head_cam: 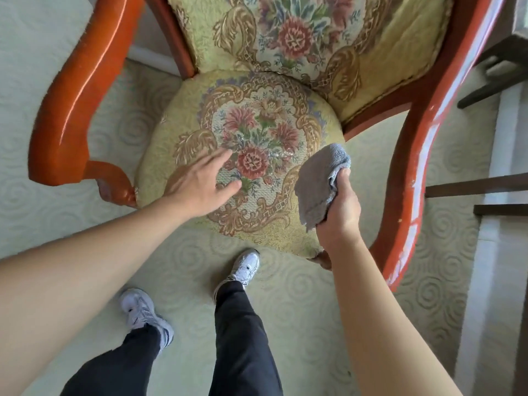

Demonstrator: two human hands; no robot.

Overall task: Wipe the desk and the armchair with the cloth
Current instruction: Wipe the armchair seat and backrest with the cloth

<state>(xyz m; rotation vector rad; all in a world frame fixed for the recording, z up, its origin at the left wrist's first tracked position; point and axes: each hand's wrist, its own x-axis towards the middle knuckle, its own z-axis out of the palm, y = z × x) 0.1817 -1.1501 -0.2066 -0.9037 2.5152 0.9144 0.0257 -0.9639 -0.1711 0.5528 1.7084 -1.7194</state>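
Observation:
The armchair point(71, 90) has glossy orange-red wooden arms and yellow floral upholstery on its round seat and back. It fills the upper half of the head view, seen from above. My left hand point(200, 181) lies flat and open on the left part of the seat cushion, fingers spread. My right hand point(340, 212) hovers over the seat's right edge, shut on a folded grey cloth point(320, 181) that hangs from my fingers just above the cushion. No desk top is clearly visible.
Pale carpet point(300, 295) with a swirl pattern covers the floor. My two legs in dark trousers and white sneakers point(245, 267) stand in front of the seat. Dark wooden furniture legs and rails point(497, 72) stand at the right, beside the chair's right arm.

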